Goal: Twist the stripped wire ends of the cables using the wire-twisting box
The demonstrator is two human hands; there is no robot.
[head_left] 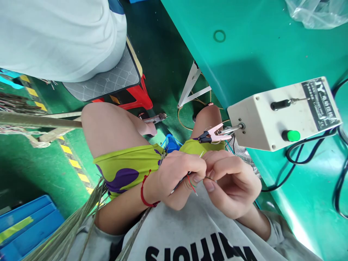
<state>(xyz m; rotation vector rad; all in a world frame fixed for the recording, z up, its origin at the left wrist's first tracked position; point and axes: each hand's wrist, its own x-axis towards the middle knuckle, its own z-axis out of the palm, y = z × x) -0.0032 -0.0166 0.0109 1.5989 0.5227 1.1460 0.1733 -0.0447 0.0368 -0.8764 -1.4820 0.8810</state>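
My left hand (178, 177), with a red cord bracelet at its wrist, is closed around the end of a thin cable above my lap. Short coloured wires fan out from its fingers, among them a red wire (191, 184) with a bare tip and a white one pointing up. Fingertips touching the left ones, my right hand (235, 181) pinches a thin dark wire (209, 178). Just beyond the hands sits a pink-and-black clip (214, 134) on the shaft of a white machine box (282, 112) with a green knob.
A bundle of long grey cables (78, 221) runs past my left arm. The green table (258, 47) lies to the right, with black cords and a plastic bag (318, 14). Another person sits on a red stool (141, 94) at left, near a blue crate (29, 228).
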